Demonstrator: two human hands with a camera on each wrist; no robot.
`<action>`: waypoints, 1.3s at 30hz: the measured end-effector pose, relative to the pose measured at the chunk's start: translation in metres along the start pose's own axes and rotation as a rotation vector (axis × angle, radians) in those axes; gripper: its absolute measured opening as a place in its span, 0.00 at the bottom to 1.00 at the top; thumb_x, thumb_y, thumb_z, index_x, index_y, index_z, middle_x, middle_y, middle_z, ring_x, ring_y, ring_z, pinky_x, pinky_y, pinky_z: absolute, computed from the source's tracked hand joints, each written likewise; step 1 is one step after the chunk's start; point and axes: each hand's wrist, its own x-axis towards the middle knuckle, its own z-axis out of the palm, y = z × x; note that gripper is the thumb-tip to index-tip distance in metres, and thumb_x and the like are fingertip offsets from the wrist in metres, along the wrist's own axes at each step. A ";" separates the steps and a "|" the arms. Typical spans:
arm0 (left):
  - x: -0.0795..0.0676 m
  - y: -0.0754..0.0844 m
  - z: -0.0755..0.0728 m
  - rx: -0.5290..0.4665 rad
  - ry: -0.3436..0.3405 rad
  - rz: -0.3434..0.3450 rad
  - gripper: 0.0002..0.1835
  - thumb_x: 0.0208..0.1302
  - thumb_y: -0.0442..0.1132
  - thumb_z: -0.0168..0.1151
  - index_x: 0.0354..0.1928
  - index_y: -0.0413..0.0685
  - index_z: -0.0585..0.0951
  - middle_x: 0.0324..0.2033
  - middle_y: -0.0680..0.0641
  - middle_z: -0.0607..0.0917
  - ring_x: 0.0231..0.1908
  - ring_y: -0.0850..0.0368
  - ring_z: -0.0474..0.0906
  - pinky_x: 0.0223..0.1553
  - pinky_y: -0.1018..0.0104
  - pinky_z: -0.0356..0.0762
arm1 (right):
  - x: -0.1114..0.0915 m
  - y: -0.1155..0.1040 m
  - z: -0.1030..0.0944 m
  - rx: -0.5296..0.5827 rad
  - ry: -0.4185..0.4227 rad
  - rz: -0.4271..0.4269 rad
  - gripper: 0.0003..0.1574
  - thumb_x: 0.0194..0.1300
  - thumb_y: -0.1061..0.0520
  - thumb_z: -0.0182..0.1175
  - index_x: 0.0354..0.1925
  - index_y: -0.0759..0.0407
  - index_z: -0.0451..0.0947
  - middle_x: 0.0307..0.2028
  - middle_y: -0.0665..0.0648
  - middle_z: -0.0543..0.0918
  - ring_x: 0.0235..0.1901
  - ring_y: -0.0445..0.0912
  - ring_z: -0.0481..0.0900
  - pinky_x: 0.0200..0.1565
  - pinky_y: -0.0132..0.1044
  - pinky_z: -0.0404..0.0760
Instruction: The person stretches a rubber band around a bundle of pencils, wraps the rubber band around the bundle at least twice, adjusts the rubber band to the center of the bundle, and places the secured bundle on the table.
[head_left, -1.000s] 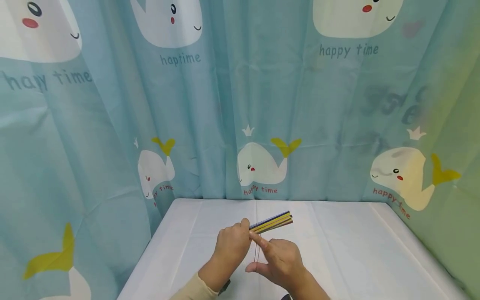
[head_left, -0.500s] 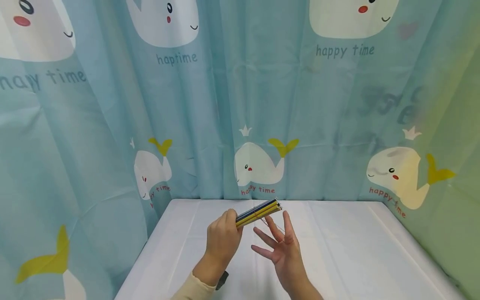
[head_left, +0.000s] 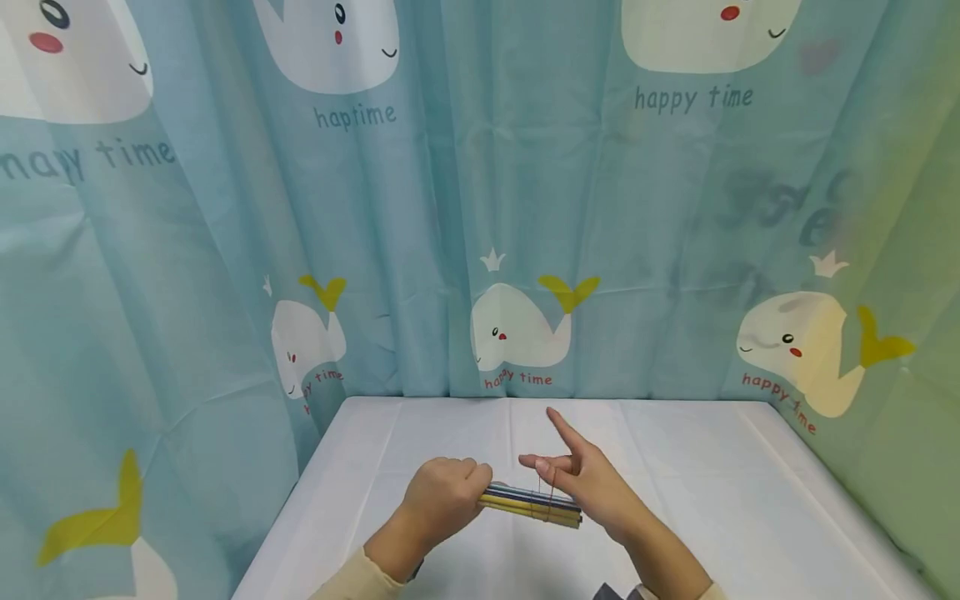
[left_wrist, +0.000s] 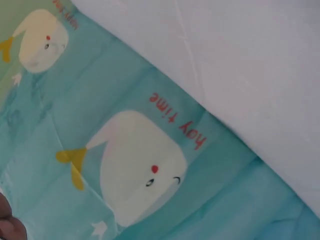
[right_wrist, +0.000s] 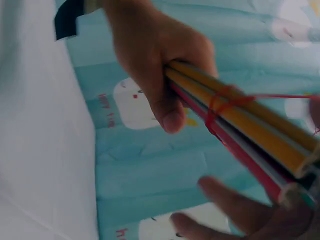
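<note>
Whale-print curtain [head_left: 420, 217] hangs at 12 o'clock, behind a white tabletop [head_left: 712, 483]. Left hand [head_left: 448, 498] grips the pencil bundle [head_left: 517, 502] out toward 3 o'clock, covering one end. Right hand [head_left: 596, 485] has its fingers spread, red band [right_wrist: 230, 102] strung to the bundle, fingers kinda blurry in the right wrist view.

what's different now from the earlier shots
The bundle of coloured sticks has swung from sloping up toward its free end to sloping down, and sits lower in the head view. The right hand now has its fingers above the bundle instead of below. Unchanged: the left hand grips the bundle, and the red band stretches to the right hand.
</note>
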 end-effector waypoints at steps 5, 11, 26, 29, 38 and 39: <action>0.002 0.000 0.002 -0.062 0.032 0.122 0.17 0.65 0.49 0.61 0.22 0.54 0.70 0.12 0.58 0.68 0.10 0.67 0.63 0.14 0.79 0.57 | 0.004 0.009 0.006 -0.158 -0.034 -0.150 0.43 0.70 0.52 0.59 0.76 0.46 0.50 0.49 0.51 0.84 0.58 0.46 0.76 0.58 0.48 0.71; 0.003 -0.009 -0.003 -0.192 0.057 0.156 0.21 0.73 0.52 0.50 0.19 0.54 0.68 0.11 0.58 0.66 0.11 0.67 0.59 0.15 0.80 0.55 | 0.008 0.029 0.009 -0.619 0.201 -0.774 0.48 0.65 0.52 0.63 0.75 0.60 0.51 0.38 0.47 0.87 0.44 0.44 0.85 0.46 0.40 0.80; 0.001 -0.006 0.003 -0.225 0.146 -0.197 0.13 0.50 0.30 0.64 0.23 0.49 0.68 0.13 0.58 0.69 0.14 0.69 0.57 0.14 0.79 0.63 | 0.006 0.044 0.020 -0.683 0.318 -1.146 0.70 0.50 0.41 0.73 0.69 0.79 0.45 0.42 0.62 0.86 0.53 0.53 0.80 0.68 0.52 0.53; 0.005 0.006 0.007 -0.177 0.101 -0.340 0.16 0.44 0.29 0.69 0.24 0.48 0.69 0.14 0.56 0.74 0.14 0.68 0.64 0.16 0.76 0.70 | 0.005 0.044 0.028 -0.555 0.378 -1.154 0.67 0.53 0.43 0.71 0.69 0.78 0.44 0.36 0.59 0.87 0.58 0.50 0.76 0.69 0.52 0.48; 0.023 0.034 0.004 -0.235 -0.089 -0.601 0.14 0.52 0.33 0.69 0.25 0.48 0.71 0.14 0.52 0.79 0.12 0.66 0.70 0.14 0.73 0.69 | 0.006 0.024 0.034 -0.885 0.737 -1.432 0.34 0.70 0.48 0.56 0.65 0.67 0.66 0.33 0.51 0.88 0.53 0.68 0.76 0.59 0.71 0.55; 0.025 0.036 0.002 -0.246 -0.107 -0.616 0.14 0.53 0.34 0.69 0.24 0.48 0.71 0.14 0.52 0.78 0.12 0.66 0.69 0.14 0.73 0.68 | 0.007 0.022 0.034 -0.893 0.759 -1.455 0.32 0.70 0.49 0.56 0.64 0.67 0.67 0.34 0.51 0.88 0.52 0.69 0.77 0.58 0.73 0.55</action>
